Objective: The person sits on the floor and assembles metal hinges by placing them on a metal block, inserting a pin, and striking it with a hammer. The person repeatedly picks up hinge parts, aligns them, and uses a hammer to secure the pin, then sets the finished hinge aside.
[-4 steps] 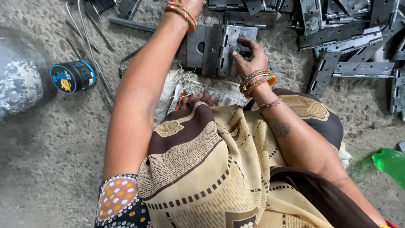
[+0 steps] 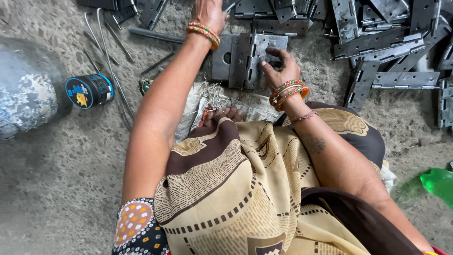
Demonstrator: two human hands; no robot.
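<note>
I sit on a rough floor with patterned beige and brown cloth over my knees. My right hand (image 2: 278, 66), with orange and green bangles at the wrist, rests its fingers on a grey metal hinge plate (image 2: 257, 49) that lies on a stack of flat plates (image 2: 226, 59) in front of me. My left hand (image 2: 207, 14) reaches farther forward to the top edge of the view, among loose metal pieces; its fingers are partly cut off, so what it holds is hidden.
A heap of grey metal hinges (image 2: 387, 42) covers the far right. Thin metal rods (image 2: 106, 52) and a small blue and black tin (image 2: 89, 90) lie at left beside a large round grey vessel (image 2: 26, 92). A green plastic object (image 2: 436, 182) sits at right.
</note>
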